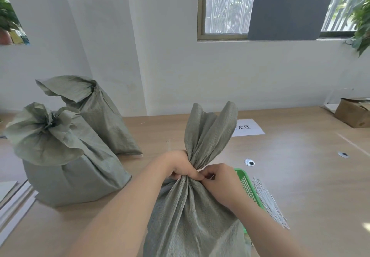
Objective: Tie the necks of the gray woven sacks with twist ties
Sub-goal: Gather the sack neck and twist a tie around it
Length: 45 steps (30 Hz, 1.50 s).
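Both grips are closed at the gathered neck of the gray woven sack (190, 216), which stands at 6 o'clock right in front of me. My left hand (180, 166) wraps round the neck from 9 o'clock, fingers curled tight. My right hand (220, 180) pinches at the same spot from 3 o'clock. Whether a tie sits between those fingertips I cannot tell. Above my grips the sack's mouth fans upward in two loose flaps.

A pale wooden surface (300, 176) carries everything and runs back to a white wall (160, 56). At 1 o'clock that wall has a window (224, 6), partly covered by a dark gray panel (290, 10), with a leafy plant (362, 22) at its right edge.

Two more sacks stand on the surface with bunched necks: the near sack (70, 172) at 9 o'clock and the far sack (100, 116) behind it at 10 o'clock, close together.

At 2 o'clock, by the wall, sits a cardboard box (352, 114). A green basket (248, 186) peeks out behind my right wrist at 4 o'clock, and a bundle of white twist ties (270, 202) lies just beside it.

A white sheet of paper (248, 128) lies at 1 o'clock behind the sack. Its print is partly hidden, and I can read only "发区".
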Motion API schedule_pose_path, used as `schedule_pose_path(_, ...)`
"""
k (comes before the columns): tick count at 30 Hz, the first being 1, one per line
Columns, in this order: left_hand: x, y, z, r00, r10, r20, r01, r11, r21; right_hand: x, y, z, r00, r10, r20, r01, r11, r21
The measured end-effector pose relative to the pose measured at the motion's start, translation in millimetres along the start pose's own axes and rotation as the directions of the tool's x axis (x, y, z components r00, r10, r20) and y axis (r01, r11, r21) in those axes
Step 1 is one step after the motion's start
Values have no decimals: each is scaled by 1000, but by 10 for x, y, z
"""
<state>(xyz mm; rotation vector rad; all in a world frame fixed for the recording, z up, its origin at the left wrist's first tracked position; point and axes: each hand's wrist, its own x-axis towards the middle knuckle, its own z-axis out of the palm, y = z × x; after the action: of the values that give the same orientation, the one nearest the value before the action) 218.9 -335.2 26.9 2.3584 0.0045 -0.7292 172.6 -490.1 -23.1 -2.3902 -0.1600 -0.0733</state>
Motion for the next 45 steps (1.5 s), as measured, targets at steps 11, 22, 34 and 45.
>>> schedule_pose_path(11,73,-276,161,987,-154,39,149,816,-558,-57,15,39,991,-93,-95,115,961,252)
schedule_pose_path(22,-9,-234,295,995,-99,-34,65,842,-536,-126,-9,123,860,-510,12,510,860,-20)
schedule_pose_path(34,-17,-437,469,993,-48,-107,-76,435,-897,10,65,125,965,-256,49,223,908,355)
schedule_pose_path(45,-173,-519,527,948,263,-181,-306,590,-747,72,92,-46,947,-61,316,-145,797,586)
